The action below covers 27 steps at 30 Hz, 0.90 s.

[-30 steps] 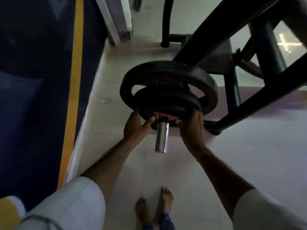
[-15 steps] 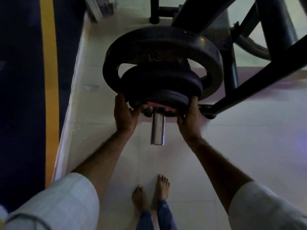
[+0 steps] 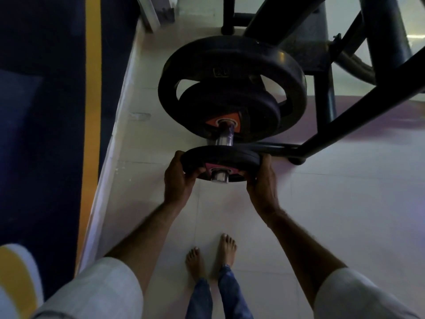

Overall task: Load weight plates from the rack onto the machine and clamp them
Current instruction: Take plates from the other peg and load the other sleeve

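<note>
A small black weight plate (image 3: 220,158) with a pink centre label sits at the outer end of the machine's chrome sleeve (image 3: 224,140). My left hand (image 3: 178,180) grips its left rim and my right hand (image 3: 261,183) grips its right rim. A gap of bare sleeve separates it from a medium black plate (image 3: 248,111) with an orange label. Behind that sits a large black plate (image 3: 232,58) marked 20.
The machine's dark frame bars (image 3: 358,107) rise at the right and a foot (image 3: 296,160) rests on the pale tiled floor. A dark blue wall with a yellow stripe (image 3: 93,88) runs along the left. My bare feet (image 3: 211,256) stand below the sleeve.
The small plate, pressed against the medium plate a moment ago, has slid outward along the sleeve toward me in both hands. The view has also shifted a little.
</note>
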Tool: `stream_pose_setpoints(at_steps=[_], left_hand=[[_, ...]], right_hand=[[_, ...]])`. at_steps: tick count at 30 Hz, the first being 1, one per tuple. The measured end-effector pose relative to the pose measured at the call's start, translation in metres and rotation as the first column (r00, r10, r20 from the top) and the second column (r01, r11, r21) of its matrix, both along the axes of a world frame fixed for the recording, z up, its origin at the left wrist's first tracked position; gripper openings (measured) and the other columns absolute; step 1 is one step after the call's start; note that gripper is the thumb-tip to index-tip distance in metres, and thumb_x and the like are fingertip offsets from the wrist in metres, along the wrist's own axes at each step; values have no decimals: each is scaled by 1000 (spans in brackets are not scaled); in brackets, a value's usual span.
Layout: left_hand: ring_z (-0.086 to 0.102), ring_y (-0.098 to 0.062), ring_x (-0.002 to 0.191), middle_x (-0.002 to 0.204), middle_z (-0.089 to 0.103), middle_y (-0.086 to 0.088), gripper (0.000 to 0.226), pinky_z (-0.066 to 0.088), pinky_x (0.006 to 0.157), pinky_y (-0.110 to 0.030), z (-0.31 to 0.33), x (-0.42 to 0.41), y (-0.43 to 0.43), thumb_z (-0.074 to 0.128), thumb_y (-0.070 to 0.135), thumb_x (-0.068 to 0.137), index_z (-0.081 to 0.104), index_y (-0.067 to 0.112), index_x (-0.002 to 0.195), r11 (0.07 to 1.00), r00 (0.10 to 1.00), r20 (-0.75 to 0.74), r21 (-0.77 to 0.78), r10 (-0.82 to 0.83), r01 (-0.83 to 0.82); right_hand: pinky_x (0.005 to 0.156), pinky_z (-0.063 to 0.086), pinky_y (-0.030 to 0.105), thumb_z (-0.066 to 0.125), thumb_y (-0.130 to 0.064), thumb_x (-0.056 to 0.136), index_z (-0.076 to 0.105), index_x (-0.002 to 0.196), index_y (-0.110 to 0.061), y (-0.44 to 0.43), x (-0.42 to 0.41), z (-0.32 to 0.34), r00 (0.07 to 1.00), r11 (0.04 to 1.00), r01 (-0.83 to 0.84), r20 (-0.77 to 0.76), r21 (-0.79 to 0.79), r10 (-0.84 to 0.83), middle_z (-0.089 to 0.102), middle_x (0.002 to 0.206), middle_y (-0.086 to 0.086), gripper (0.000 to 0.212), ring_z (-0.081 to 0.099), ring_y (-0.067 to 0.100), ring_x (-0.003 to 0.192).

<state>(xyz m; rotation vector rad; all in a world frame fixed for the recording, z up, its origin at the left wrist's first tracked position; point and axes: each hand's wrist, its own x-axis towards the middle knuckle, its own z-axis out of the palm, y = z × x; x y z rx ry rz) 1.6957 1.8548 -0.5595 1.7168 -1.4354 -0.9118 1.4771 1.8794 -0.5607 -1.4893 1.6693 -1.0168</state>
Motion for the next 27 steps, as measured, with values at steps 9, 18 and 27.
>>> stream_pose_setpoints(at_steps=[9,18,27], left_hand=[[63,-15,93,99,67,4,83,45,67,-12,35,7,89,60,82,67,58,12,111,998,998,51,38,46,-48],[67,-9,90,98,69,2,82,56,68,-21,168,-26,213,52,85,74,58,13,112,964,999,-4,-262,48,-47],[68,-16,104,111,69,0,72,58,81,-36,335,-97,295,62,70,80,54,12,123,833,998,20,-549,-58,59]], right_hand=[[90,60,36,57,-25,96,41,129,-13,78,1,26,995,995,-96,-4,35,96,58,126,7,39,61,16,114],[91,61,37,56,-25,99,37,139,-14,197,-24,157,998,975,-29,55,-221,42,58,131,6,45,63,15,118],[88,57,43,61,-23,97,40,136,-10,296,-92,324,992,777,124,64,-617,-107,59,124,8,46,63,23,113]])
